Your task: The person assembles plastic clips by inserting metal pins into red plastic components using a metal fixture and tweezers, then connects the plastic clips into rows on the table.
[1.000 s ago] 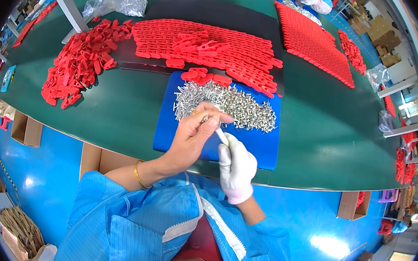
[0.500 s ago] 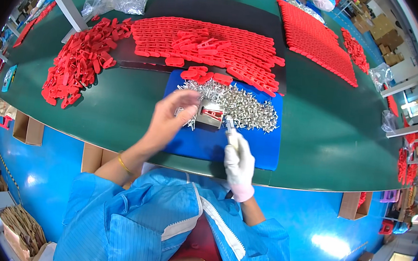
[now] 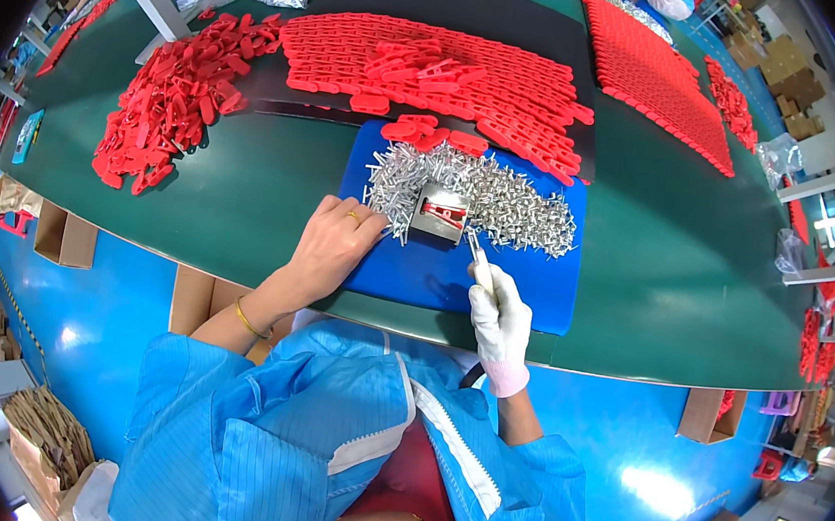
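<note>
Across the green bench (image 3: 656, 284) from me, a person's white-gloved right hand (image 3: 502, 319) grips a slim, pale-handled tool (image 3: 481, 267), its metal tip just beside a small metal block (image 3: 429, 226) with a red clip (image 3: 444, 213) inside. The block stands on a blue mat (image 3: 415, 285), at the near edge of a pile of silvery metal pieces (image 3: 528, 211). The bare left hand (image 3: 337, 243) lies back upward, fingers bent, at the mat's left edge; I cannot tell whether it holds anything. Beyond the pile lie rows of red clips (image 3: 356, 59).
</note>
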